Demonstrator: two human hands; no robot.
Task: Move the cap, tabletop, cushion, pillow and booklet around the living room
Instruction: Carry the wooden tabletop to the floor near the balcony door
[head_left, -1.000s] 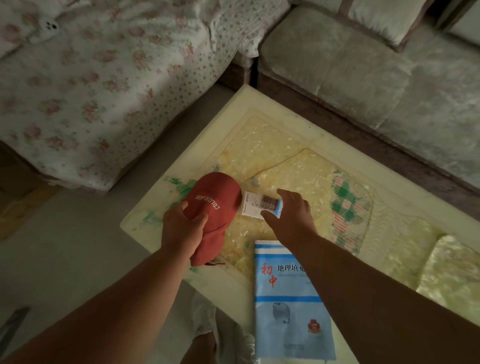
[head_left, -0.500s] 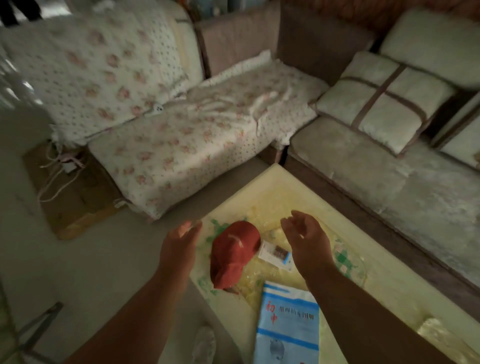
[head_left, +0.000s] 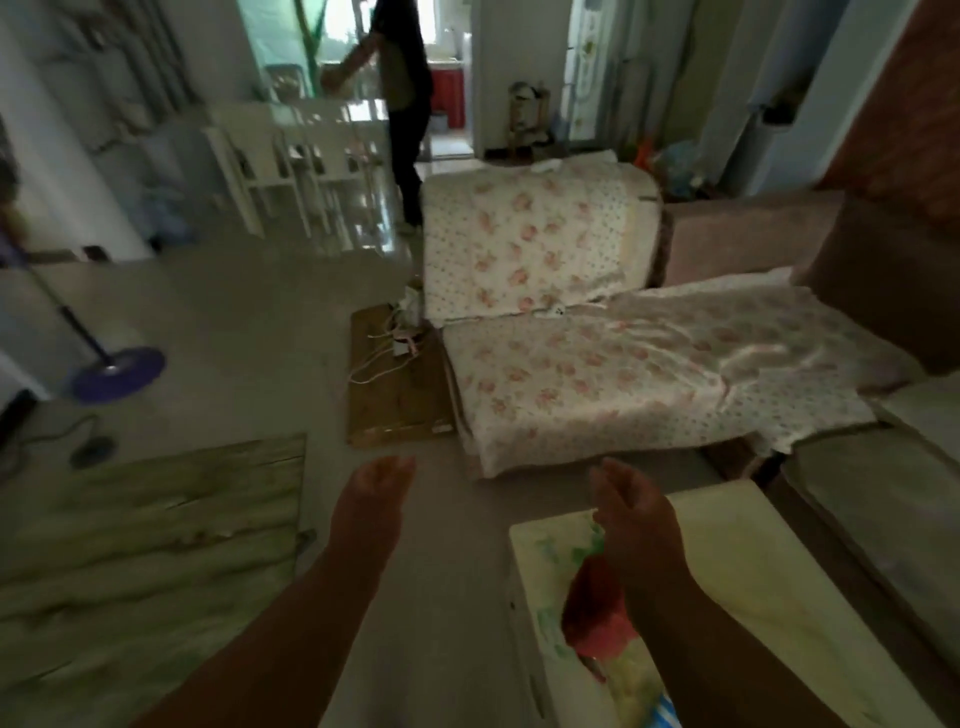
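The red cap (head_left: 595, 616) lies on the cream coffee table (head_left: 737, 551) at lower right, partly hidden behind my right forearm. A corner of the blue booklet (head_left: 670, 719) shows at the bottom edge. My right hand (head_left: 631, 512) hovers above the cap, fingers apart, holding nothing. My left hand (head_left: 369, 506) is raised over the floor left of the table, open and empty. A greenish marbled tabletop slab (head_left: 145, 551) lies flat on the floor at lower left. The floral cushion (head_left: 613, 384) covers the sofa seat ahead.
A flattened cardboard piece (head_left: 395, 384) with cables lies on the floor beside the sofa. A purple mop (head_left: 117, 366) stands at left. A person (head_left: 402, 104) walks near white dining chairs (head_left: 306, 156) at the back. A grey sofa seat (head_left: 872, 499) is at right.
My left hand let go of the cap, which now rests on the table. Both hands lifted away, open. My view swung up and left toward the room.
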